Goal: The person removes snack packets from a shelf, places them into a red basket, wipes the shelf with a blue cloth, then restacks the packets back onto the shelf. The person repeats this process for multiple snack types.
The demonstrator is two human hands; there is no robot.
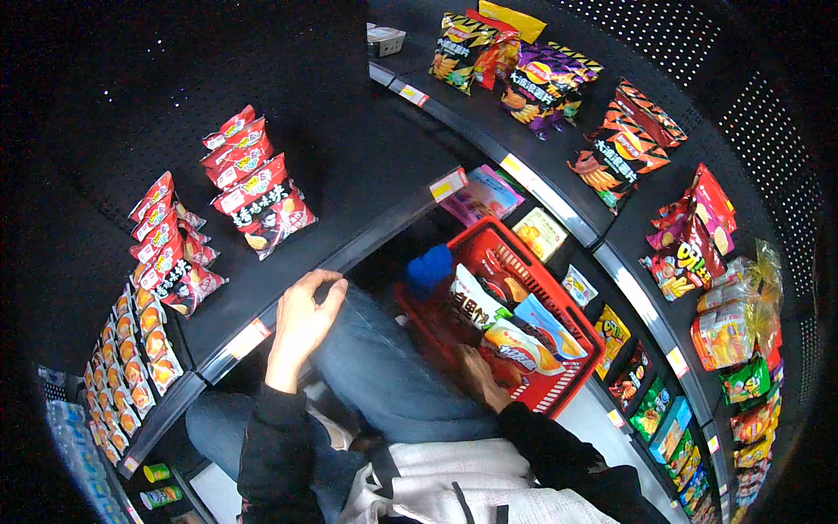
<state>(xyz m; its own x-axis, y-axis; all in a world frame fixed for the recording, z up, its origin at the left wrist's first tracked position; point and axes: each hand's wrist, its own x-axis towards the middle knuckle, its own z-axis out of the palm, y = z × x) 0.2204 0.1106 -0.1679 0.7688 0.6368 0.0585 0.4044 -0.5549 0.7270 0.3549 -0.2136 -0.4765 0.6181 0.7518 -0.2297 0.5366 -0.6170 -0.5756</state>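
The red plastic shopping basket point(559, 397) sits low between the two black shelf units, just beside the person's bent knee in blue jeans point(384, 367), and it is filled with snack bags: a white bag with dark print point(476, 301), a pale blue and orange bag point(532, 336) and a red bag point(502, 271), with a blue knitted thing point(429, 266) lying at its far corner. The right hand point(482, 377) reaches into the near side of the basket, its fingers buried among the bags, so whether they are spread or closed on anything cannot be told. The left hand point(304, 321) rests on the front edge of the black metal shelf point(349, 175), its fingers point(327, 281) loosely curled and close together over the rail, holding nothing. Just beyond those fingers, on the shelf, stand rows of red snack bags with dark lettering point(262, 205), and further left of them more red bags point(166, 249). Below the left wrist a yellow and white price tag point(249, 339) sits on the rail. Well to the right of the basket, the other shelf unit carries black, purple and orange crisp bags point(541, 83).
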